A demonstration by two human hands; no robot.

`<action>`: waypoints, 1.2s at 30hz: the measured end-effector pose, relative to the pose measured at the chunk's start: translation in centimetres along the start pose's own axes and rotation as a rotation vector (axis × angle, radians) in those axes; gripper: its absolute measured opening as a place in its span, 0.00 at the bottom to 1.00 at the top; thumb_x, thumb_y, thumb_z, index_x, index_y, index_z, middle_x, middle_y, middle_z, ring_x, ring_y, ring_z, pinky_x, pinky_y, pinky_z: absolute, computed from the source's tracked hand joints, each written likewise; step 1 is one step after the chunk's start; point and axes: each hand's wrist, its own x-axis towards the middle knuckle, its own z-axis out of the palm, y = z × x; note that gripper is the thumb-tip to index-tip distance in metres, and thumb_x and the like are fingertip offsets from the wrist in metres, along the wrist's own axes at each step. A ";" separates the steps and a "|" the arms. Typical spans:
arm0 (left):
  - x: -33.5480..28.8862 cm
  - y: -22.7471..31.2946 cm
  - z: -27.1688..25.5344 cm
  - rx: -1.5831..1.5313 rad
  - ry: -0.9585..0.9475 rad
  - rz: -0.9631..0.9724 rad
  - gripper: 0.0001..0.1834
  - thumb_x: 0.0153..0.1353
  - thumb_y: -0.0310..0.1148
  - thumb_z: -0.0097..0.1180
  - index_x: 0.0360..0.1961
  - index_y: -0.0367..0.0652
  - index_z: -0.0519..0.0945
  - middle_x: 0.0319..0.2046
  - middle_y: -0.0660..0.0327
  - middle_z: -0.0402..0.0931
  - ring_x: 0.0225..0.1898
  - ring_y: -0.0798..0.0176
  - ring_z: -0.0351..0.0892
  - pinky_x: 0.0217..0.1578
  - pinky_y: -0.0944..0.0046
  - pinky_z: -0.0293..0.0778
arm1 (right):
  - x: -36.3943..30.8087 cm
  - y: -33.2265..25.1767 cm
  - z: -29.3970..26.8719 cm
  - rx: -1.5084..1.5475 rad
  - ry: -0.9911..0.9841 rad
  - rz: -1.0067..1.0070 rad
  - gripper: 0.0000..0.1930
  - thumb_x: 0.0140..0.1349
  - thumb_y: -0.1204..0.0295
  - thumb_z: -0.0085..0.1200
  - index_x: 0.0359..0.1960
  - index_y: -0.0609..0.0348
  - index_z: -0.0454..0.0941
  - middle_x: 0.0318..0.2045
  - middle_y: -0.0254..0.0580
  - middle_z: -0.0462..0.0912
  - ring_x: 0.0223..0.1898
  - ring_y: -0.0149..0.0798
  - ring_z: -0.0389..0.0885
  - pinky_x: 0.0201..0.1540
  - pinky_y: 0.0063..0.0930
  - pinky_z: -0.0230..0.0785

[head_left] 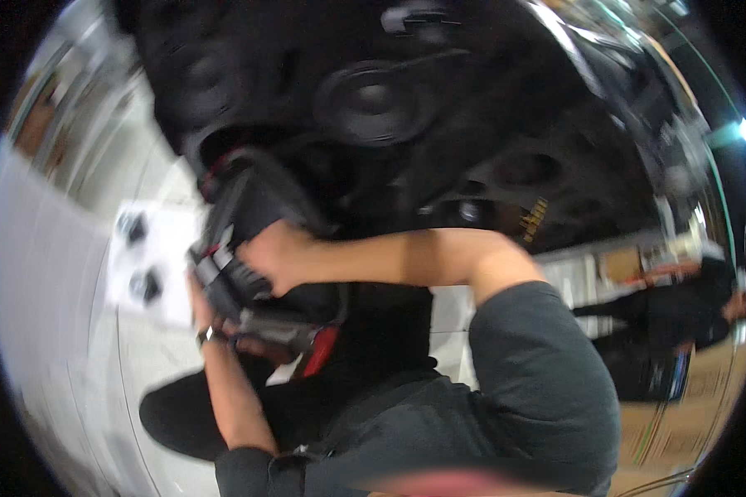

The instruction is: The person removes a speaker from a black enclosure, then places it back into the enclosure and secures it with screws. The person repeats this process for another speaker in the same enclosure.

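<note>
In front of my knees is a bulky black piece with red edging (261,186), its inside hollow; blur hides its exact kind. My right hand (278,255) reaches across into it with fingers curled against a dark grey part (244,277) with light patches; what the fingers grip is hidden. At the lower left side of the same piece, my left hand (203,306) is wrapped along its edge, fingers partly hidden behind it. A watch (210,335) sits on my left wrist. A red strip (319,352) shows at the piece's near end.
A large black panel with round speakers (373,103) stands just ahead. To the left, a white sheet (162,257) on the tiled floor (137,364) bears two dark round items. A person in black (671,319) is at the right, near cardboard boxes (696,398).
</note>
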 end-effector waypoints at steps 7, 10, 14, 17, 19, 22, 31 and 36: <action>-2.2 2.4 1.4 0.178 0.157 0.252 0.42 0.68 0.67 0.35 0.69 0.45 0.63 0.64 0.55 0.67 0.62 0.50 0.70 0.63 0.51 0.67 | -1.5 2.9 -0.6 -0.093 0.165 -0.087 0.40 0.29 0.53 0.77 0.45 0.61 0.77 0.34 0.49 0.85 0.39 0.51 0.86 0.41 0.44 0.77; -1.9 1.9 -0.3 0.566 0.516 0.473 0.42 0.70 0.66 0.33 0.66 0.39 0.68 0.48 0.55 0.69 0.48 0.54 0.69 0.50 0.54 0.67 | -2.0 4.4 -0.1 0.026 0.222 -0.144 0.35 0.29 0.57 0.75 0.42 0.59 0.76 0.31 0.50 0.84 0.37 0.53 0.85 0.41 0.46 0.77; -2.8 0.5 -1.2 0.819 0.847 0.442 0.39 0.70 0.66 0.33 0.36 0.34 0.73 0.19 0.61 0.67 0.24 0.62 0.62 0.26 0.57 0.64 | -1.9 5.0 0.2 -0.050 0.175 -0.092 0.35 0.37 0.53 0.71 0.46 0.57 0.71 0.32 0.51 0.84 0.36 0.56 0.84 0.40 0.49 0.76; -3.1 -0.3 0.4 0.438 0.933 0.441 0.45 0.62 0.72 0.45 0.23 0.29 0.79 0.21 0.61 0.74 0.25 0.62 0.69 0.31 0.59 0.69 | -1.5 4.8 1.0 -0.080 0.193 -0.102 0.36 0.35 0.53 0.70 0.46 0.57 0.70 0.35 0.49 0.83 0.38 0.58 0.82 0.40 0.49 0.71; -3.4 -0.6 1.6 0.393 0.948 0.516 0.44 0.64 0.68 0.46 0.23 0.28 0.80 0.22 0.58 0.78 0.26 0.65 0.71 0.33 0.61 0.70 | -1.1 4.9 1.7 -0.090 0.195 -0.096 0.36 0.34 0.54 0.71 0.45 0.56 0.70 0.35 0.48 0.82 0.39 0.58 0.82 0.41 0.48 0.69; -3.7 -0.7 3.0 0.398 0.956 0.594 0.42 0.67 0.65 0.46 0.24 0.27 0.81 0.21 0.57 0.78 0.26 0.65 0.71 0.32 0.61 0.70 | -0.5 5.9 2.8 -0.104 0.156 -0.072 0.38 0.36 0.55 0.71 0.49 0.57 0.69 0.37 0.48 0.82 0.41 0.57 0.81 0.45 0.48 0.68; -1.0 -1.8 4.0 0.525 1.064 0.562 0.36 0.67 0.59 0.50 0.38 0.28 0.84 0.32 0.44 0.84 0.36 0.52 0.83 0.43 0.57 0.74 | 2.3 10.2 4.3 -0.038 0.050 -0.023 0.38 0.38 0.56 0.73 0.51 0.57 0.68 0.43 0.50 0.82 0.48 0.55 0.81 0.52 0.49 0.68; 0.3 -2.8 3.2 0.537 1.066 0.477 0.37 0.68 0.60 0.49 0.32 0.27 0.82 0.29 0.49 0.82 0.31 0.59 0.77 0.39 0.57 0.72 | 2.5 11.6 6.0 -0.068 0.004 0.025 0.39 0.43 0.58 0.72 0.57 0.55 0.66 0.46 0.50 0.80 0.50 0.55 0.79 0.54 0.49 0.67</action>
